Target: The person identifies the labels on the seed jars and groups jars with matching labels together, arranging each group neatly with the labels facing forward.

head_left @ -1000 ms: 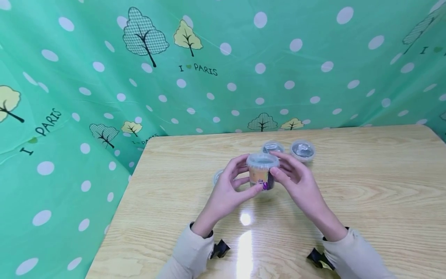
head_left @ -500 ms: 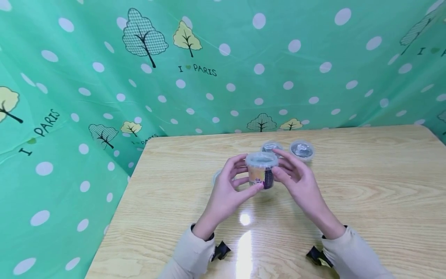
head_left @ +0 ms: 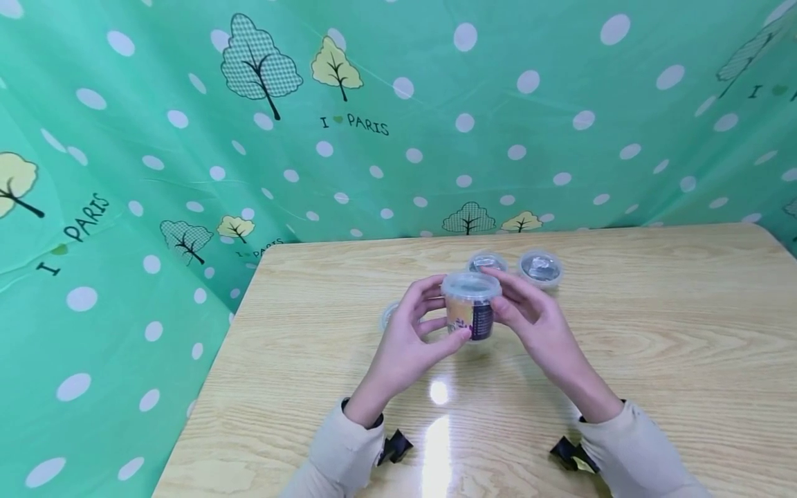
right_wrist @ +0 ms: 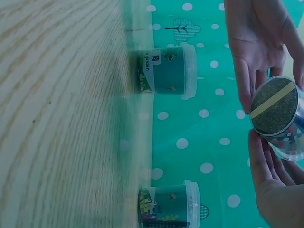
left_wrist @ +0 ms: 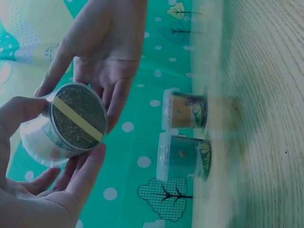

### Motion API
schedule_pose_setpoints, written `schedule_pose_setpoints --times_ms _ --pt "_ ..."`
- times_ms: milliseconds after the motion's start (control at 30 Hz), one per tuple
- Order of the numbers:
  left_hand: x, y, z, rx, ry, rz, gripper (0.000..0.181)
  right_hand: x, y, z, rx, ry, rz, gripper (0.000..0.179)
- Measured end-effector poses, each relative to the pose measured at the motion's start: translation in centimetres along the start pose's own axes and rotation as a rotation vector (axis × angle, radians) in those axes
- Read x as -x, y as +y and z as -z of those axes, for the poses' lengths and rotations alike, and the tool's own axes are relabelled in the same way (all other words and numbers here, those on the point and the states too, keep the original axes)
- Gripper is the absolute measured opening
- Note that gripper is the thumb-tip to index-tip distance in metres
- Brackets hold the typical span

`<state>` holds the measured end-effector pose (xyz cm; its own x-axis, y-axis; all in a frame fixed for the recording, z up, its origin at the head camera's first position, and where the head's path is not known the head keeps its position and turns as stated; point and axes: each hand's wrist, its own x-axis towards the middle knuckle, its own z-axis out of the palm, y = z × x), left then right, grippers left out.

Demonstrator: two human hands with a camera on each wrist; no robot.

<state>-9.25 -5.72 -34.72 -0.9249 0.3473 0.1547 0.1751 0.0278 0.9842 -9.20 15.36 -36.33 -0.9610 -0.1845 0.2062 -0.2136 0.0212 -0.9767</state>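
Observation:
Both hands hold a small clear plastic tub (head_left: 470,308) upright above the table in the head view. It has a pale translucent lid and a label in orange and dark purple with a flower print. My left hand (head_left: 405,339) grips its left side, thumb low on the front and fingers behind. On the other side my right hand (head_left: 542,332) holds it, thumb at the label's edge and fingers near the lid. In the left wrist view, the tub's underside (left_wrist: 78,116) shows dark, grainy contents crossed by a yellow strip.
Behind the hands, two lidded tubs, one at centre (head_left: 488,261) and one to the right (head_left: 540,268), stand on the wooden table (head_left: 654,346). Another tub (head_left: 389,315) is partly hidden by the left hand. A green dotted cloth (head_left: 398,138) hangs behind.
The held tub has turned a little, its flower print shifting left and more of the dark label panel showing. My right thumb has shifted slightly right; the left hand stays nearly in place.

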Motion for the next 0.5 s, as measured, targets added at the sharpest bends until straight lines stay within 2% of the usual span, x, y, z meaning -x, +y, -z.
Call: schedule_pose_setpoints --times_ms 67,200,333,500 --pt "-0.01 -0.03 -0.05 0.006 -0.006 0.004 0.073 -0.03 -0.12 -0.02 0.002 0.003 -0.008 0.043" --pt "0.01 -0.05 -0.27 -0.004 0.028 0.009 0.074 -0.04 -0.33 0.0 0.036 0.052 -0.041 0.043" --pt "0.1 -0.07 -0.66 -0.057 0.072 0.008 0.077 0.03 -0.37 0.02 0.072 0.094 -0.073 0.044" --pt "0.19 -0.23 -1.01 -0.121 0.081 -0.001 0.078 0.11 -0.34 -0.1 0.073 0.092 -0.061 0.044"
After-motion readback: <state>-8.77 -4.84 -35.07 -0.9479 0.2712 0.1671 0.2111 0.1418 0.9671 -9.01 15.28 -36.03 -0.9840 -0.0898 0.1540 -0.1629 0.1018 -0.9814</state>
